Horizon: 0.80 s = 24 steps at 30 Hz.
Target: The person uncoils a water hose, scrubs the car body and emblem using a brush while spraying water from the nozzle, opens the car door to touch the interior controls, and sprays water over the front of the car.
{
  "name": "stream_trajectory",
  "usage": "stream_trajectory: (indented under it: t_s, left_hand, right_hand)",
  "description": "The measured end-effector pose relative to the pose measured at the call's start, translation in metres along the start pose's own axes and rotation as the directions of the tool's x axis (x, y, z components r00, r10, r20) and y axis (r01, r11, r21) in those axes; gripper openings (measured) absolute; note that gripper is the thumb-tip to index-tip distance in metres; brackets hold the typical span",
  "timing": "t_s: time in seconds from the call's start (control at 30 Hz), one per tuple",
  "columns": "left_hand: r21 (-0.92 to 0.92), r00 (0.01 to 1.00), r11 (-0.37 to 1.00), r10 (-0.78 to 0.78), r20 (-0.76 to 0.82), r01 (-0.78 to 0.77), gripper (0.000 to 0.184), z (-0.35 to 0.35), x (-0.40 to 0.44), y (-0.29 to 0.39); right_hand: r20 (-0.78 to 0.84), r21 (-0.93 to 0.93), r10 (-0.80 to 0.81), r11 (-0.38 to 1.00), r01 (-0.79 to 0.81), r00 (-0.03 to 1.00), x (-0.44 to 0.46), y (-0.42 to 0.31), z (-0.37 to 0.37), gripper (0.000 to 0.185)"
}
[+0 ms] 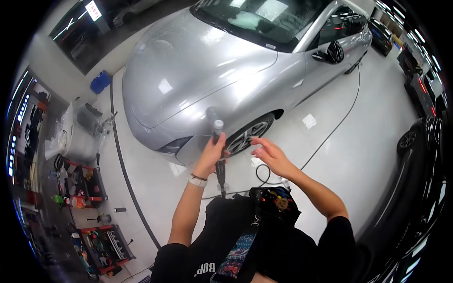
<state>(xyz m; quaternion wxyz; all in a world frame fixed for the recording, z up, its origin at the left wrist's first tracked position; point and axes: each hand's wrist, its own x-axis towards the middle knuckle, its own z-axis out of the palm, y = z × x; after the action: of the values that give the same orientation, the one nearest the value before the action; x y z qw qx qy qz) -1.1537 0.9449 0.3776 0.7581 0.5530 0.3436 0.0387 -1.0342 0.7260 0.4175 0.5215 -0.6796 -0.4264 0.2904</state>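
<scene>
Black, slim handheld tool with a pale grey end (221, 172), upright in the person's left hand (210, 157), is in front of the front corner of the glossy silver car (203, 70), near the black-tyred, silver-spoked wheel (247, 138). The left hand's fingers close around its shaft; the right hand (272, 157) is empty, half open, its fingers loosely spread. From where I stand, steady handling seems to call for a firm wrist and a clear gap between tool and paint. Slack in the thin black cable (359, 78) on the pale floor (330, 177) matters too, since 1 snag could tug at things.
</scene>
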Motion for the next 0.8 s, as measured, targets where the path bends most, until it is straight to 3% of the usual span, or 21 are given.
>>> stream_trajectory:
  t_s: [0.03, 0.1, 0.17, 0.23, 0.27, 0.37, 0.43, 0.5, 0.53, 0.57, 0.63, 0.7, 0.73, 0.77, 0.8]
  left_hand:
    - [-0.008, 1.000, 1.000, 0.015, 0.001, -0.015, 0.055, 0.017, -0.003, 0.013]
    - [-0.059, 0.966, 0.997, 0.072, 0.247, -0.059, 0.053, 0.028, 0.007, 0.017]
    - [-0.090, 0.979, 0.996, 0.031, 0.203, -0.013, 0.052, 0.040, 0.014, 0.005]
    - [-0.207, 0.984, 0.974, -0.055, 0.172, 0.090, 0.049, 0.045, 0.009, 0.013]
    - [-0.275, 0.982, 0.957, -0.040, 0.186, 0.091, 0.048, 0.047, 0.005, 0.018]
    - [-0.377, 0.962, 0.920, 0.002, 0.272, 0.105, 0.045, 0.028, 0.031, -0.011]
    - [-0.417, 0.944, 0.900, 0.024, 0.330, 0.122, 0.043, 0.017, 0.031, -0.023]
    - [-0.396, 0.922, 0.917, 0.117, 0.368, 0.042, 0.046, 0.016, 0.011, -0.009]
    - [-0.250, 0.958, 0.968, 0.037, 0.283, 0.036, 0.038, 0.007, 0.011, -0.010]
    - [-0.250, 0.958, 0.967, 0.033, 0.285, 0.041, 0.038, -0.006, 0.013, -0.018]
    - [0.215, 0.961, 0.938, 0.277, 0.005, -0.272, 0.039, -0.043, 0.024, -0.039]
    - [-0.271, 0.999, 0.962, 0.032, 0.041, -0.020, 0.037, -0.090, 0.035, -0.051]
    - [-0.275, 0.999, 0.961, 0.024, 0.044, -0.011, 0.037, -0.117, 0.048, -0.062]
    - [-0.490, 0.997, 0.871, 0.010, 0.080, 0.031, 0.036, -0.142, 0.064, -0.075]
    - [-0.678, 0.994, 0.731, 0.007, 0.113, 0.073, 0.035, -0.158, 0.074, -0.084]
  right_hand:
    - [0.059, 0.347, 0.167, 0.921, -0.177, 0.984, 0.024, 0.024, 0.013, 0.061]
    - [0.146, 0.544, 0.172, 0.808, -0.225, 0.974, 0.061, 0.043, 0.034, 0.061]
    - [-0.022, 0.567, 0.309, 0.787, -0.243, 0.951, 0.080, 0.060, 0.057, 0.059]
    - [-0.185, 0.542, 0.248, 0.833, -0.112, 0.951, 0.083, 0.053, 0.073, 0.049]
    - [-0.215, 0.678, 0.264, 0.733, -0.050, 0.940, 0.090, 0.052, 0.083, 0.042]
    - [-0.114, 0.732, 0.299, 0.670, -0.123, 0.947, 0.086, 0.046, 0.076, 0.038]
    - [-0.151, 0.783, 0.352, 0.613, -0.106, 0.924, 0.087, 0.031, 0.073, 0.037]
    - [-0.237, 0.760, 0.369, 0.647, -0.065, 0.899, 0.101, 0.044, 0.059, 0.038]
    - [-0.269, 0.757, 0.370, 0.652, -0.043, 0.889, 0.105, 0.042, 0.042, 0.037]
    - [-0.301, 0.754, 0.373, 0.657, -0.020, 0.877, 0.105, 0.036, 0.021, 0.036]
    - [-0.489, 0.633, 0.386, 0.774, 0.014, 0.782, 0.101, 0.015, -0.025, 0.038]
    - [-0.641, 0.529, 0.340, 0.845, 0.075, 0.688, 0.094, 0.005, -0.069, 0.037]
    - [-0.656, 0.478, 0.318, 0.877, 0.052, 0.684, 0.089, -0.008, -0.077, 0.036]
    - [-0.668, 0.424, 0.294, 0.905, 0.025, 0.684, 0.084, -0.021, -0.082, 0.035]
    - [-0.580, 0.386, 0.319, 0.918, -0.091, 0.750, 0.080, -0.030, -0.083, 0.033]
